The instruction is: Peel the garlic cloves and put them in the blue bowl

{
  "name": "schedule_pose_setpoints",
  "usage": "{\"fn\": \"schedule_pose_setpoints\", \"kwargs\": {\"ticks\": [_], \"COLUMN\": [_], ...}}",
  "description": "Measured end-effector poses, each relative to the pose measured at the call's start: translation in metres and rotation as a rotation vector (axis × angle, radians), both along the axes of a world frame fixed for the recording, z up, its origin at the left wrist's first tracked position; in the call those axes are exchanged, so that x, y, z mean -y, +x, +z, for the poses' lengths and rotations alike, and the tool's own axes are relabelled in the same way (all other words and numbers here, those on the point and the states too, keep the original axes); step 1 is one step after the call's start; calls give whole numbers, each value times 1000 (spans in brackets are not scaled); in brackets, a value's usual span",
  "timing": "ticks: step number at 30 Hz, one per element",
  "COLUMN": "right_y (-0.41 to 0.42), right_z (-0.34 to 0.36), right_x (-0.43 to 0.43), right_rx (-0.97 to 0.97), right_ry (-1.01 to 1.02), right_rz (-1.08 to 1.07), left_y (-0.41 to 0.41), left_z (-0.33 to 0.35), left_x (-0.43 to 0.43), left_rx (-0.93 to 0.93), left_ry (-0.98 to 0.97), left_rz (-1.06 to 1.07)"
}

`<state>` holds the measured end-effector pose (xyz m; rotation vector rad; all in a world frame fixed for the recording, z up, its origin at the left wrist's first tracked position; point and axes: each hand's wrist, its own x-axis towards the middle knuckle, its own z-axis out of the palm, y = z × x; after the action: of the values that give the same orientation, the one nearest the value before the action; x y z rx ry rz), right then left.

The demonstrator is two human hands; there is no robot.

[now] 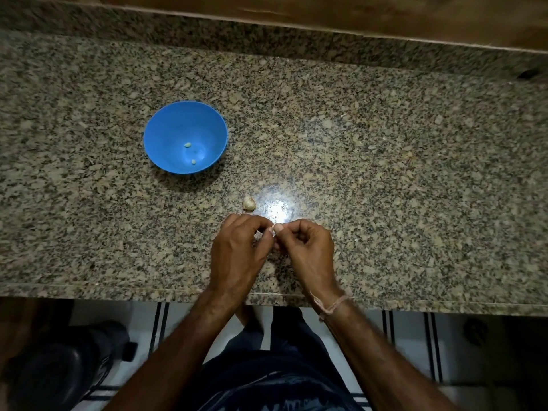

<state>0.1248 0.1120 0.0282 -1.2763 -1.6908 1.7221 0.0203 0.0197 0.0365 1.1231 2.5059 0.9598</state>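
Note:
A blue bowl (pixel 166 134) stands on the speckled granite counter (pixel 385 173), left of centre, with two small peeled garlic cloves (pixel 187 145) inside. An unpeeled piece of garlic (pixel 249 203) lies on the counter just beyond my hands. My left hand (pixel 237 250) and my right hand (pixel 308 247) meet near the counter's front edge, fingertips pinched together on a small garlic clove (pixel 274 228) that is mostly hidden between them. A bit of pale skin shows under my left fingers.
The counter's front edge (pixel 415 304) runs just below my wrists. A wooden wall lines the back. A dark object (pixel 527 73) sits at the far right back. On the floor to the lower left stands a black container (pixel 65 363).

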Motion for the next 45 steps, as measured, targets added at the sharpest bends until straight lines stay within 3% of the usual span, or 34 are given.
{"fn": "schedule_pose_setpoints", "kwargs": {"ticks": [9, 23, 26, 34, 45], "right_y": [4, 0, -2, -4, -9], "right_z": [1, -17, -22, -22, -21], "right_x": [0, -15, -19, -15, -13], "right_rx": [-28, -134, -81, -45, -118], "right_ry": [21, -515, -508, -382, -373], "right_rz": [23, -53, -39, 17, 42], "left_y": [2, 0, -1, -7, -10], "left_z": [0, -14, -18, -7, -13], "left_x": [-1, -1, -1, -7, 2], "left_rx": [27, 353, 388, 589, 650], "left_ry": [-17, -31, -67, 106, 138], "left_rz": [18, 163, 204, 199, 226]}}
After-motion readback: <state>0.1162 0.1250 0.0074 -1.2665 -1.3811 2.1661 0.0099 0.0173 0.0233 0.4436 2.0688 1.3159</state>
